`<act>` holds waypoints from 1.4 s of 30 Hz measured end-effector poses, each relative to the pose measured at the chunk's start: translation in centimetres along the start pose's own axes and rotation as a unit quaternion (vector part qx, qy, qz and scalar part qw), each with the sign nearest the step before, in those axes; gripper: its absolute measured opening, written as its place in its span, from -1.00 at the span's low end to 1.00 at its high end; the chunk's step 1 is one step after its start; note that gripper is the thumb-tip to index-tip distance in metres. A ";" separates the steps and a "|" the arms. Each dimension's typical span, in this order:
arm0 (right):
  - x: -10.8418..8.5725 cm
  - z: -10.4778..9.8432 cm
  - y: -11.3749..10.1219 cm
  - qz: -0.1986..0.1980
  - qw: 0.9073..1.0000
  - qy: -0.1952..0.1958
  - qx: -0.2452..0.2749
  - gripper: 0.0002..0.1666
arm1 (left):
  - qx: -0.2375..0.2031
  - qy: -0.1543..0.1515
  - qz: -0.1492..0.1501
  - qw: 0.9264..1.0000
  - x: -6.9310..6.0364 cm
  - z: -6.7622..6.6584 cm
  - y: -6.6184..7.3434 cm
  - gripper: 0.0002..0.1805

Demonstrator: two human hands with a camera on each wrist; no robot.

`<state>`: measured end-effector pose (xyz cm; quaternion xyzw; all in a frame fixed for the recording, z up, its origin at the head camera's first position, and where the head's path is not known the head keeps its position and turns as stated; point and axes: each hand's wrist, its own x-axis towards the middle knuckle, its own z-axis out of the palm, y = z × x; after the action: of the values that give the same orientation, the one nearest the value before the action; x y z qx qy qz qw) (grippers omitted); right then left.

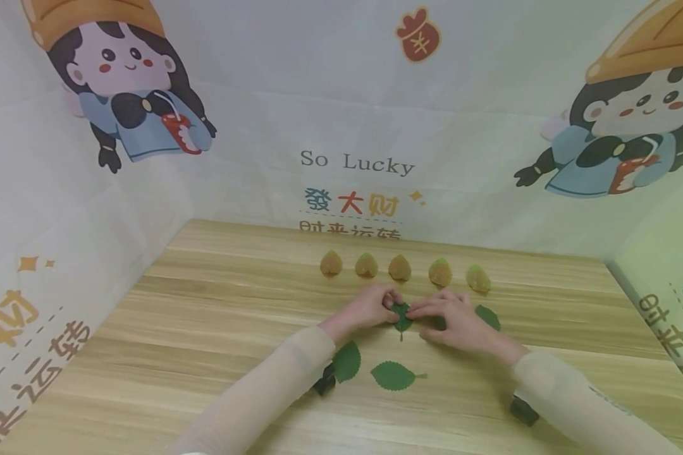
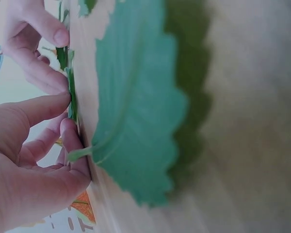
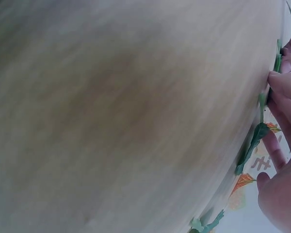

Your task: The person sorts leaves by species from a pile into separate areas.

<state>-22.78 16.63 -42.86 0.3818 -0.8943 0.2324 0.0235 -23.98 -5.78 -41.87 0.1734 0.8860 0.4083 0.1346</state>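
A green artificial leaf (image 1: 401, 323) with toothed edges lies on the table between both hands, its stem towards me. My left hand (image 1: 370, 308) pinches its left edge with thumb and curled forefinger; in the left wrist view the leaf shows edge-on at those fingertips. Fairly straight fingers of my right hand (image 1: 458, 321) touch the leaf's right side, the thumb apart from it. Another green leaf is partly hidden beneath the right hand, and a further leaf (image 1: 488, 317) lies beyond it. Nearer to me are a leaf (image 1: 348, 362) beside the left wrist and one lying sideways (image 1: 394, 376).
Several orange-yellow, green-tipped petal-shaped pieces (image 1: 399, 268) stand in a row behind the hands on the wooden table (image 1: 216, 303). Printed cloth (image 1: 273, 95) hangs along the back and sides. Dark wrist cameras (image 1: 525, 411) sit beneath the sleeves.
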 end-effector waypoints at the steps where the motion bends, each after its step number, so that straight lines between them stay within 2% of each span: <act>1: 0.0 0.0 0.0 0.000 1.000 -0.001 -0.001 -0.58 | -0.006 -0.002 0.000 1.000 -0.1 -0.1 0.0 -0.67; 7: 0.1 -0.1 -0.1 0.009 1.000 -0.011 -0.012 -0.58 | -0.024 -0.008 0.007 1.000 -1.3 -1.1 -0.4 -0.62; 13: 0.2 -0.2 -0.1 0.018 0.999 -0.026 -0.019 -0.59 | 0.043 -0.012 0.051 0.998 -3.1 -1.4 0.0 -0.65; 18: 0.4 -0.4 -0.1 0.018 0.999 -0.031 -0.015 -0.59 | 0.080 -0.028 0.066 0.994 -4.8 -0.8 0.7 -0.67; 21: 0.4 -0.4 -0.1 0.017 0.999 -0.030 -0.014 -0.60 | 0.090 -0.052 0.068 0.992 -5.6 -0.2 1.2 -0.66; 26: 0.2 -0.3 0.0 0.015 0.999 -0.030 -0.019 -0.59 | 0.136 -0.085 0.065 0.985 -6.8 0.8 1.8 -0.56; 32: 0.1 -0.4 -0.1 0.012 0.999 -0.027 -0.023 -0.58 | 0.210 -0.097 0.081 0.969 -7.7 1.4 2.3 -0.45; 35: 0.1 -0.4 -0.1 0.012 0.999 -0.028 -0.023 -0.58 | 0.214 -0.101 0.079 0.968 -7.9 1.5 2.4 -0.50; 42: 0.2 -0.3 0.0 0.010 0.999 -0.029 -0.024 -0.59 | 0.185 -0.114 0.083 0.973 -7.7 1.8 2.2 -0.63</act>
<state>-22.96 16.59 -42.57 0.3784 -0.9038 0.1999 0.0045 -15.88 -6.47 -40.54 0.3135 0.9076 0.2244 0.1663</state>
